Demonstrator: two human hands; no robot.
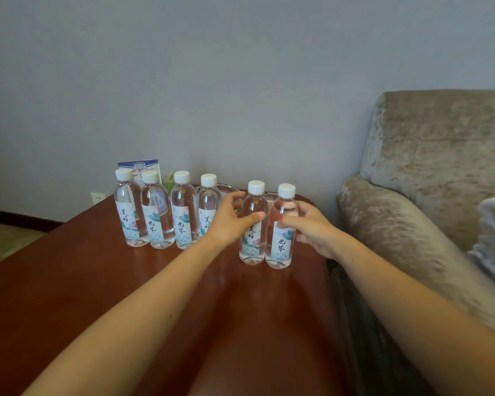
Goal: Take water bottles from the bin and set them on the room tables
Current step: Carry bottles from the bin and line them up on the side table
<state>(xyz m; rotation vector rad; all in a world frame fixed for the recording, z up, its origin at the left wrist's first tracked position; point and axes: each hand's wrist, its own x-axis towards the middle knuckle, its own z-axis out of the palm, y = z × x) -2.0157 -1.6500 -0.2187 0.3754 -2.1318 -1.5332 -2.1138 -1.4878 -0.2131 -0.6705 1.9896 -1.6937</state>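
Bottles (253, 244) upright, caps up, left hand (229, 221), right hand (315, 230) seemingly gripping one each

Illumination is soft, even and moderately bright. The polished wooden surface (97, 281) shows broad diffuse sheen and faint reflections beneath the bottles (252, 224). Focus is slightly soft overall. Wide-angle distortion bends the sofa (429, 172) at the frame edge.
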